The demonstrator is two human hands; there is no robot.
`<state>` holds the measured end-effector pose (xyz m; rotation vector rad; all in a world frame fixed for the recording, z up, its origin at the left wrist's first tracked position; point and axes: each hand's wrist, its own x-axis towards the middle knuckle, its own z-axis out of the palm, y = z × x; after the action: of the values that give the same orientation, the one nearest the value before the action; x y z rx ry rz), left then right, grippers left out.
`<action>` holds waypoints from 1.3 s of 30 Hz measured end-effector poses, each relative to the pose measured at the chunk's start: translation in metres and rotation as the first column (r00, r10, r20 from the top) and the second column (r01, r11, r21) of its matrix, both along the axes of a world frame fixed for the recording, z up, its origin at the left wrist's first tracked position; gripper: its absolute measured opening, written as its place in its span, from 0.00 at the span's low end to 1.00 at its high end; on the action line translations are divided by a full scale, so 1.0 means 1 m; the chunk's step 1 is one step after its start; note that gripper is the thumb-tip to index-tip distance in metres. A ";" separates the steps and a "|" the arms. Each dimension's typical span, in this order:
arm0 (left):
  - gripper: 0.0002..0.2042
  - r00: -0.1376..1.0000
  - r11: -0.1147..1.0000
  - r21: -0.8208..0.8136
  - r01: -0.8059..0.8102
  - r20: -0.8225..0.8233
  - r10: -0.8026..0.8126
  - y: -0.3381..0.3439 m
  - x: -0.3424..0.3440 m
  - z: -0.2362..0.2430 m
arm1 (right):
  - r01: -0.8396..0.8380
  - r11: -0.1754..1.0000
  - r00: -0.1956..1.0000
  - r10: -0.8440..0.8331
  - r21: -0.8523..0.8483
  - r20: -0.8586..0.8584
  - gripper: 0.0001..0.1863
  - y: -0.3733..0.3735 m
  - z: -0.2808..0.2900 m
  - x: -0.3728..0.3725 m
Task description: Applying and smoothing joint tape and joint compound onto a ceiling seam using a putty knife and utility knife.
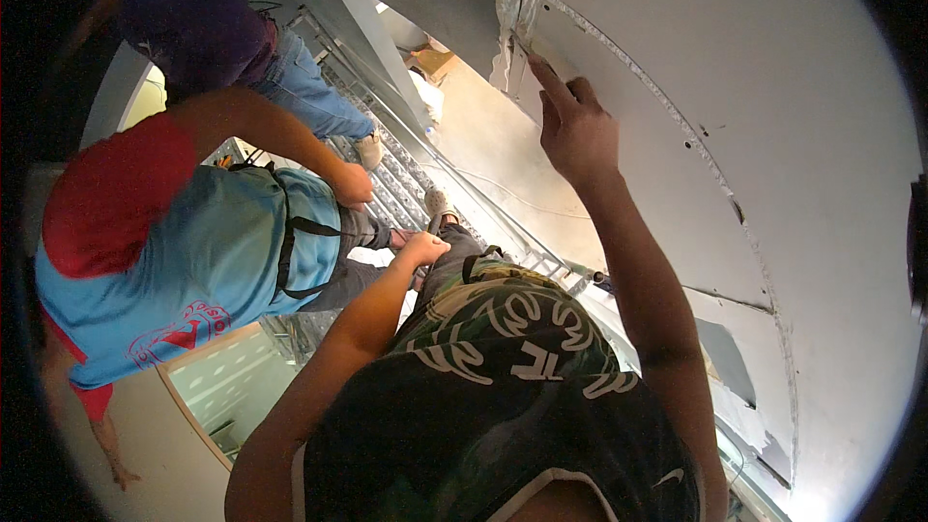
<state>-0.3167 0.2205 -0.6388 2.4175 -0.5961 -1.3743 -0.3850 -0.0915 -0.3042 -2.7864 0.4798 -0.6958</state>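
My right hand [578,135] is raised at the white board overhead [677,58], index finger stretched toward a cracked, chipped seam [522,19]. Its other fingers are curled, perhaps round a small dark item that I cannot make out. My left hand [425,247] is closed in front of my dark trousers [449,271], gripping something narrow and dark that is mostly hidden. Below me is a metal plank platform [382,179], with one of my light clogs [440,205] on it.
A co-worker in a blue and red shirt [193,232] stands close at my left, an arm bent forward. Another person in jeans and dark top [309,87] is beyond. Below are a pale floor [493,155] with a cable and a wood-framed opening [208,396] at lower left.
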 end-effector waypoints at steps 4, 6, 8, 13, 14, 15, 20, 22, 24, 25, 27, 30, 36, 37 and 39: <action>0.22 0.997 0.995 -0.060 -0.078 -0.004 0.077 0.022 0.003 -0.016 | -0.059 0.960 0.976 -0.003 0.275 0.220 0.24 0.004 -0.003 0.002; 0.20 0.996 1.000 -0.021 -0.001 0.092 0.003 0.021 0.003 -0.014 | -0.092 0.954 0.968 0.019 0.284 0.251 0.24 -0.001 -0.004 0.008; 0.20 0.996 0.999 -0.041 -0.021 0.089 0.024 0.015 0.002 -0.004 | -0.119 0.950 0.958 0.033 0.289 0.286 0.24 -0.007 -0.004 0.012; 0.21 0.994 0.993 -0.070 -0.091 0.056 0.095 -0.002 0.004 0.017 | -0.086 0.971 0.965 0.026 0.221 0.260 0.21 -0.012 -0.003 0.016; 0.21 0.994 0.993 -0.070 -0.091 0.048 0.094 -0.006 0.005 0.019 | -0.084 0.972 0.966 0.025 0.219 0.258 0.21 -0.013 -0.005 0.017; 0.21 0.995 0.994 -0.070 -0.088 0.040 0.091 -0.010 0.006 0.021 | -0.059 0.983 0.967 0.014 0.174 0.253 0.22 -0.014 -0.007 0.019; 0.21 0.994 0.995 -0.048 -0.088 0.060 0.091 -0.007 0.011 0.005 | -0.001 0.988 0.982 -0.028 0.154 0.188 0.23 0.000 -0.003 0.025; 0.22 0.993 0.993 -0.049 -0.105 0.056 0.107 -0.004 0.011 0.001 | 0.065 0.984 0.997 -0.070 0.166 0.029 0.24 0.004 0.001 0.024; 0.22 0.993 0.996 -0.081 -0.047 0.100 0.055 -0.001 0.009 -0.002 | 0.060 0.986 0.998 -0.065 0.153 0.024 0.24 0.006 0.003 0.027; 0.22 0.995 0.996 -0.083 -0.037 0.094 0.045 -0.006 0.009 0.002 | 0.069 0.989 0.997 -0.073 0.134 0.021 0.24 0.004 0.002 0.025; 0.20 0.995 0.998 -0.061 -0.019 0.098 0.025 -0.019 0.009 0.014 | 0.067 0.990 0.992 -0.080 0.128 0.094 0.24 -0.008 -0.009 0.025; 0.20 0.994 0.993 -0.072 -0.089 0.055 0.094 0.001 0.010 0.004 | 0.009 0.980 0.976 -0.053 0.200 0.212 0.24 0.004 -0.009 0.037; 0.20 0.999 1.000 -0.006 -0.005 0.037 0.005 -0.023 0.009 0.021 | -0.059 0.941 0.938 -0.062 0.332 0.342 0.23 0.000 -0.015 0.034; 0.21 0.998 1.000 0.001 0.004 0.060 -0.004 -0.023 0.010 0.021 | -0.083 0.947 0.933 -0.036 0.310 0.359 0.23 0.000 -0.013 0.036; 0.21 0.998 1.000 -0.025 0.005 0.063 -0.003 -0.020 0.010 0.018 | -0.026 0.978 0.963 -0.031 0.206 0.268 0.23 0.001 -0.010 0.034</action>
<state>-0.3065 0.2003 -0.6208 2.4487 -0.6307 -1.2880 -0.3505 -0.0905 -0.3140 -2.4483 0.4712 -0.9514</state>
